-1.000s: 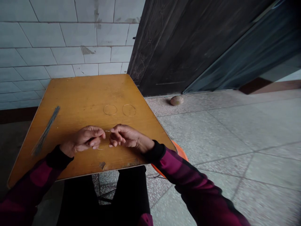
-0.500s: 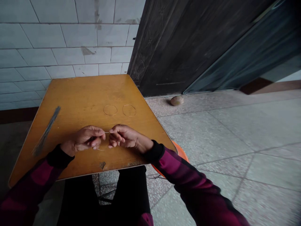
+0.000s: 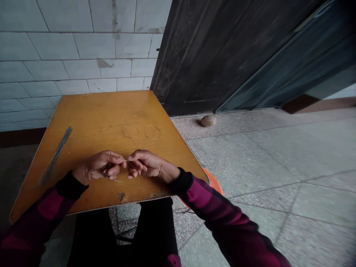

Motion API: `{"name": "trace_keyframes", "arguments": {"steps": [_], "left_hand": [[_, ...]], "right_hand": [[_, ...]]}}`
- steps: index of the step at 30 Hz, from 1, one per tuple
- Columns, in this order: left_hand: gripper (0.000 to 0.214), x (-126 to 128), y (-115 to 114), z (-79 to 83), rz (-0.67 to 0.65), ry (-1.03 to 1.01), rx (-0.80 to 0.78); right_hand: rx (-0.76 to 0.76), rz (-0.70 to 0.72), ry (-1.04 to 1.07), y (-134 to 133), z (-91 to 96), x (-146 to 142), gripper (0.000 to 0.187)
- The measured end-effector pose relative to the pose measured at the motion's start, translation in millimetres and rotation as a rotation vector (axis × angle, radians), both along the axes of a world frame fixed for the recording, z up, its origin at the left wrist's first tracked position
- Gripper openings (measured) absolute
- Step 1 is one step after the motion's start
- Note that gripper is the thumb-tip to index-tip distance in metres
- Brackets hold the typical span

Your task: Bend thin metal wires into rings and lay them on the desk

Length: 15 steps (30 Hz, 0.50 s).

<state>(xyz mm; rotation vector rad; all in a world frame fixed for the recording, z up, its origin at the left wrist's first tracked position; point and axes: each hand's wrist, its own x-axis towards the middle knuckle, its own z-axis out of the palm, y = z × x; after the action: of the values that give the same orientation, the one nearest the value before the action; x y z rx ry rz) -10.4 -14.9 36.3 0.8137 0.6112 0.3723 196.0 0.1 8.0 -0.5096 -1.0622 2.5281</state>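
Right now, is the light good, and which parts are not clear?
Head view: dim light, the dark panelled door nearly black; same view: grey speckled floor smeared at lower right; head view again: bundle of thin grey wires blurred at its near end.

No readable text, no legible labels, brands, numbers or signs

The tabletop [image 3: 100,111] is a warm orange-brown with darker scuffs, the wire bundle [image 3: 57,154] dull grey, the left wire ring [image 3: 130,125] and right wire ring [image 3: 152,125] coppery, the held wire [image 3: 126,160] pale. Both sleeves [image 3: 207,196] carry magenta and black blocks, ending in plain black cuffs [image 3: 182,180]. Whitish wall tiles [image 3: 94,44] have grey joints; the panelled door [image 3: 211,55] is blackish brown, with diamond patterning; the terrazzo floor [image 3: 267,155] is speckled grey.
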Motion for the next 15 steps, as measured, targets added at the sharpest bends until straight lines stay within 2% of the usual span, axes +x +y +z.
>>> {"name": "trace_keyframes", "arguments": {"steps": [3,10,15], "left_hand": [[0.017,-0.2,0.1,-0.4,0.015,-0.005,-0.001],[0.016,3.2,-2.6,-3.3,0.151,-0.037,-0.013],[0.014,5.0,-5.3,-4.1,0.233,-0.081,-0.052]], "right_hand": [[-0.023,-0.009,0.004,0.3,0.4,-0.7,0.041],[-0.186,-0.086,0.115,-0.1,0.7,-5.0,0.041],[-0.196,-0.101,0.144,1.1,-1.1,-9.1,0.041]]}}
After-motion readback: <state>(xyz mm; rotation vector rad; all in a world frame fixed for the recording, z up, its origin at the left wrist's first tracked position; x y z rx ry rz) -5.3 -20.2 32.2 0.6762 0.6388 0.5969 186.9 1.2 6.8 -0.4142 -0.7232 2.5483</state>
